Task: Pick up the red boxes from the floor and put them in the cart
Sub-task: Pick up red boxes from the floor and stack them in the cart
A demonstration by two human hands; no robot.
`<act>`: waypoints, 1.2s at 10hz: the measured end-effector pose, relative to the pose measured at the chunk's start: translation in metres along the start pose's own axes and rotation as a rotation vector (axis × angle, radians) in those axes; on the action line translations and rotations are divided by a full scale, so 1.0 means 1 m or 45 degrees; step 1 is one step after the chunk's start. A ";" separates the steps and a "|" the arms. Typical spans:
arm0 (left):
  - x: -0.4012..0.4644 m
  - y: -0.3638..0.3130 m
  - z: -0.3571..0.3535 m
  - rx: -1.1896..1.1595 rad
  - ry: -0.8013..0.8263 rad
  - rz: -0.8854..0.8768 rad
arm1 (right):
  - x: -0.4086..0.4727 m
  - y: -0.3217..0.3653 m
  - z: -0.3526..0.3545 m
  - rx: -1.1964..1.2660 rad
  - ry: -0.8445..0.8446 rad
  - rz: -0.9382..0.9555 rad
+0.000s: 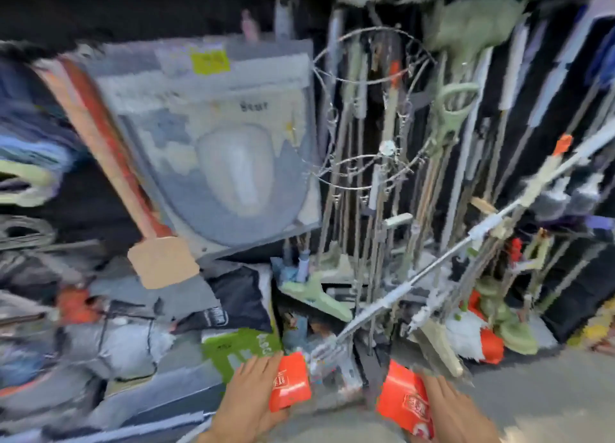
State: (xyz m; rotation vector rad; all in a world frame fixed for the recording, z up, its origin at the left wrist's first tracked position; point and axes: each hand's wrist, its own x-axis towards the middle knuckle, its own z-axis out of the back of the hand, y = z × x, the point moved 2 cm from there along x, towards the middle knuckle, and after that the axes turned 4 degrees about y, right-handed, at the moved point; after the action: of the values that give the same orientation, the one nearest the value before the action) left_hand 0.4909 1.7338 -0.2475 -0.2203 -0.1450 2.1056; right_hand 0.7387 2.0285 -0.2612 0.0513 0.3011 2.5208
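The view is heavily blurred. My left hand (248,397) holds a small red box (290,381) with white print, low in the middle of the frame. My right hand (456,409) holds a second red box (404,397) of the same kind at the bottom right. Both boxes are lifted off the grey floor (549,396). No cart can be made out in this frame.
A crowded shop display stands in front of me. Mops and brooms (432,209) with long metal handles lean at centre and right. A grey toilet-seat mat pack (226,143) hangs at the left. Bags and packs (133,326) pile low on the left.
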 end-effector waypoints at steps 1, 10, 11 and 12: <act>-0.047 0.052 0.043 0.005 -0.067 0.197 | 0.044 0.076 0.012 0.122 0.264 0.012; -0.668 0.229 0.159 -0.041 -0.661 1.810 | -0.144 0.875 0.020 -0.023 0.670 2.118; -0.721 0.266 0.174 0.010 -0.672 1.860 | -0.174 0.940 0.018 0.053 0.661 2.162; -0.767 0.308 0.189 0.030 -0.720 1.874 | -0.197 1.002 0.017 0.105 0.657 2.183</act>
State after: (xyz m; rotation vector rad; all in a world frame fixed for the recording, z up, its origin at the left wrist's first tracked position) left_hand 0.5823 0.9155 -0.0460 0.4571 -0.3629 3.5861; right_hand 0.3433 1.1204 -0.0121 -0.5447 0.8086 4.1924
